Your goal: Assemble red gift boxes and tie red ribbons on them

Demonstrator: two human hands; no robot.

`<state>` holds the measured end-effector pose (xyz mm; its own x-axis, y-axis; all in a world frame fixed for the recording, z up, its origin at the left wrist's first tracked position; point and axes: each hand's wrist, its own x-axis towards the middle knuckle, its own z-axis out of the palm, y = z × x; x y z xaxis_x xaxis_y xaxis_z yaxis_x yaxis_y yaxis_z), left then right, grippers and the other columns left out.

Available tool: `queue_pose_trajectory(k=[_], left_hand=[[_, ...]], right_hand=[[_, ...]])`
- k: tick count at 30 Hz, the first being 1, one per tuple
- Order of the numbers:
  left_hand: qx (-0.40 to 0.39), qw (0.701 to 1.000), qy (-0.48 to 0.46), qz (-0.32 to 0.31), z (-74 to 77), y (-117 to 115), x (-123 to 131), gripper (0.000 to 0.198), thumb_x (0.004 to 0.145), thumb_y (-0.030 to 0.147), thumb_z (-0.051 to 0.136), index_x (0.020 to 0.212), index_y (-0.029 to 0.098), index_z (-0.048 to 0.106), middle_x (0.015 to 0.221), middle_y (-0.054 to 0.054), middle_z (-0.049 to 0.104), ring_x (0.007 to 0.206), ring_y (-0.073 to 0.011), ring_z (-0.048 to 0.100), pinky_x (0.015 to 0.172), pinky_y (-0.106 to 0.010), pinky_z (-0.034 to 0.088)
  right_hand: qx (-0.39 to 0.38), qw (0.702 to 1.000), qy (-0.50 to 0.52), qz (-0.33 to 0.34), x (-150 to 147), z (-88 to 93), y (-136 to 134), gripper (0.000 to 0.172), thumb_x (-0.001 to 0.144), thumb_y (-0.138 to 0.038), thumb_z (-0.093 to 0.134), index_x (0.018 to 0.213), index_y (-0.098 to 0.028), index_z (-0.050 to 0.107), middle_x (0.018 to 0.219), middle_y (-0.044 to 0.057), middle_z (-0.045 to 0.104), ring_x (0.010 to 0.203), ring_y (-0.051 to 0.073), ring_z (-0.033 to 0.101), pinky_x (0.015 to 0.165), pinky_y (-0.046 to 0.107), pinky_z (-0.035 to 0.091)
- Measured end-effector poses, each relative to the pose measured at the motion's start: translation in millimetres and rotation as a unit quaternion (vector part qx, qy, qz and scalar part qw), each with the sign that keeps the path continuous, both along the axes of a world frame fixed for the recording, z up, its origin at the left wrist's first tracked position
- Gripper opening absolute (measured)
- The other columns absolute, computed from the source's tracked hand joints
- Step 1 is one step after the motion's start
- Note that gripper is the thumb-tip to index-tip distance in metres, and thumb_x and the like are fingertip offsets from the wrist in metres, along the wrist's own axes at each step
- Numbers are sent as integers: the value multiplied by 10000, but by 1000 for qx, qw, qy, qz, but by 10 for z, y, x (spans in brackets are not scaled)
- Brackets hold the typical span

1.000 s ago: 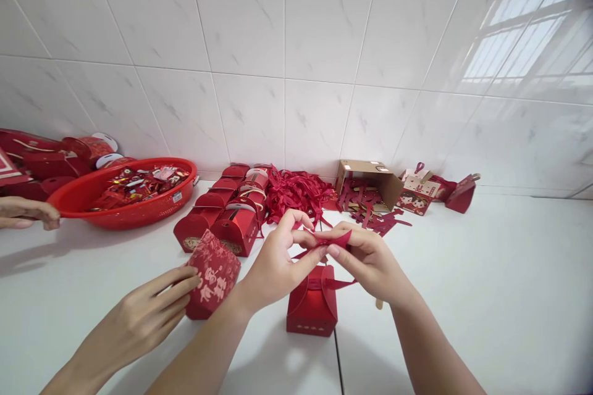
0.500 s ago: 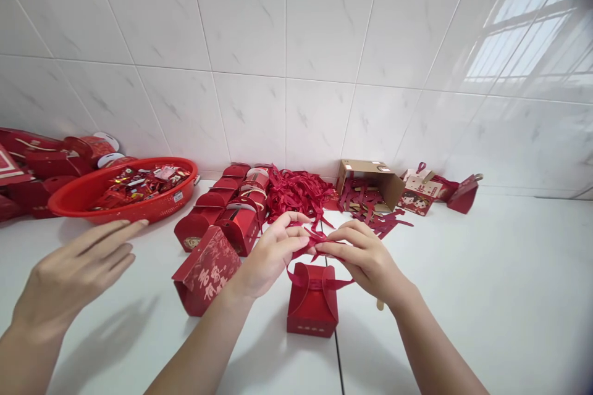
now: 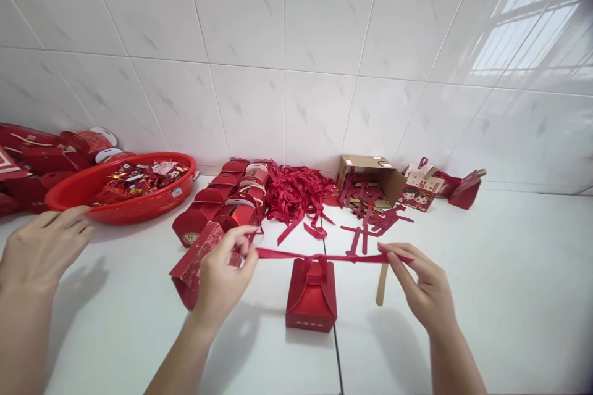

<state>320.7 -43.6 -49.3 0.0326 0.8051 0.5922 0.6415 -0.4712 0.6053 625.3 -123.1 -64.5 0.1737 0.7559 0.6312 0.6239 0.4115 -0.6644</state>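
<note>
A small red gift box [image 3: 309,305] stands upright on the white table, between my two hands. A red ribbon [image 3: 282,254] meets at the top of the box and stretches out straight to both sides. My left hand [image 3: 227,271] pinches the ribbon's left end, in front of a larger patterned red box [image 3: 192,268] that it partly hides. Pinched between the thumb and fingers of my right hand [image 3: 422,284] is the ribbon's right end. Below that stretch lies a flat tan strip [image 3: 382,285].
Another person's hand [image 3: 41,253] is at the left, near a red basket [image 3: 125,215] of wrapped candies. Toward the wall are rows of red boxes [image 3: 210,200], a ribbon heap [image 3: 296,194] and a cardboard box [image 3: 393,185] spilling dark red strips. More decorated boxes [image 3: 419,188] stand right.
My hands have moved apart from above the box, drawing the ribbon out straight to left and right. The other person's hand has shifted left.
</note>
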Motion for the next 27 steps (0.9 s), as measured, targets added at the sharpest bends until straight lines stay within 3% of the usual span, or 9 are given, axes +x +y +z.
queue_pose_trajectory(k=[3, 6, 9, 12, 16, 20, 24, 26, 27], left_hand=[[-48, 994, 84, 47, -288, 68, -376, 221, 751, 141, 495, 938, 227, 576, 627, 50, 451, 562, -127, 506, 610, -232, 426], [-87, 981, 172, 18, -499, 102, -589, 242, 734, 129, 471, 908, 227, 608, 608, 35, 482, 591, -160, 515, 633, -269, 425], [-92, 976, 194, -23, -559, 99, -552, 244, 728, 113, 468, 874, 223, 630, 731, -20, 584, 745, -214, 562, 746, -333, 437], [-93, 986, 124, -61, -506, 67, -343, 232, 727, 104, 438, 852, 219, 595, 905, -56, 604, 905, -240, 568, 823, -359, 441], [-154, 978, 17, -140, -438, 7, 3, 189, 739, 106, 411, 856, 219, 506, 935, -46, 565, 943, -220, 552, 820, -335, 452], [-192, 959, -51, -200, -515, -51, 287, 70, 790, 186, 481, 831, 219, 435, 845, -15, 490, 845, -189, 508, 817, -332, 437], [-240, 944, -100, -205, -658, -101, 437, 105, 828, 219, 489, 835, 229, 385, 826, 3, 416, 779, -162, 458, 740, -292, 432], [-247, 940, -115, -204, -706, -120, 466, 108, 838, 211, 479, 853, 233, 374, 835, 4, 411, 770, -157, 455, 735, -288, 426], [-249, 940, -116, -203, -720, -127, 474, 107, 842, 207, 473, 861, 234, 372, 833, 6, 413, 760, -155, 453, 733, -289, 422]], right_hand=[[-129, 991, -22, -29, 365, -220, -214, 228, 902, -373, 534, 932, -249, 723, 991, 84, 696, 869, 245, 664, 703, 341, 548], [-244, 967, -53, -45, 630, -424, -330, 307, 891, -470, 512, 862, -257, 731, 992, 87, 709, 840, 257, 677, 597, 321, 558], [-278, 955, -71, -77, 664, -548, -296, 364, 862, -510, 537, 1069, -253, 692, 1133, 99, 677, 965, 288, 662, 619, 341, 579], [-239, 961, -65, -120, 450, -570, -152, 532, 880, -514, 494, 1314, -210, 534, 1288, 138, 585, 1150, 317, 578, 785, 426, 572], [-235, 971, -50, 10, -35, -529, 46, 461, 960, -451, 351, 1332, -237, 519, 1325, 106, 563, 1263, 267, 493, 1027, 468, 428], [-286, 955, -1, 84, -428, -528, 145, 481, 979, -460, 287, 1383, -262, 455, 1282, 92, 591, 1214, 244, 530, 1022, 467, 423], [-306, 944, 44, 118, -623, -548, 161, 518, 975, -480, 288, 1426, -247, 389, 1424, 84, 467, 1326, 227, 412, 1079, 413, 357], [-312, 940, 57, 124, -680, -559, 159, 529, 973, -485, 291, 1440, -245, 354, 1280, 96, 576, 1193, 227, 531, 985, 385, 434], [-315, 939, 63, 123, -702, -566, 160, 534, 973, -487, 291, 1445, -243, 337, 1119, 87, 639, 1037, 223, 604, 877, 366, 485]])
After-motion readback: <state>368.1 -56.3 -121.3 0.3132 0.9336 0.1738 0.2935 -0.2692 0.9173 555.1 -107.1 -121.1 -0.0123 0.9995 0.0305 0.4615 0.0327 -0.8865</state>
